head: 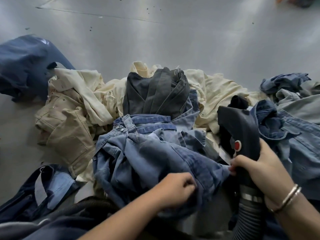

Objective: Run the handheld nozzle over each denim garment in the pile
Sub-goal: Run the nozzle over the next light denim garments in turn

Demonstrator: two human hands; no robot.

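Seen from the head camera, a person works over a pile of garments heaped on a grey metal table (173, 35). The right hand (256, 168) grips the black handheld nozzle (240, 134) by its body, fingers curled round it just below a red button (237, 145); a ribbed grey hose (249, 215) runs back from it toward the lower edge of the frame. A bangle (287, 196) sits on that wrist. The left hand (174, 187) pinches a fold of the faded blue denim garment (147, 156) lying uppermost and nearest, fingers curled into the cloth at its near edge.

The nozzle's mouth tilts down over the right side of that garment, beside a small white tag (225, 155); whether it touches the fabric cannot be told. Behind lie a charcoal denim piece (157, 94), cream cloth (216, 87), khaki trousers (69, 129) and more blue denim (294, 135) to the right. A dark navy piece (24, 66), blurred, hangs at far left.

The denim looks soft but heavy, creasing in thick folds, so it would likely bunch and drag under suction rather than slide. A judgement: it is best held at a stitched edge, such as the waistband with its 2 metal snaps (119, 128), and pulled taut so the nozzle passes over a flat panel.
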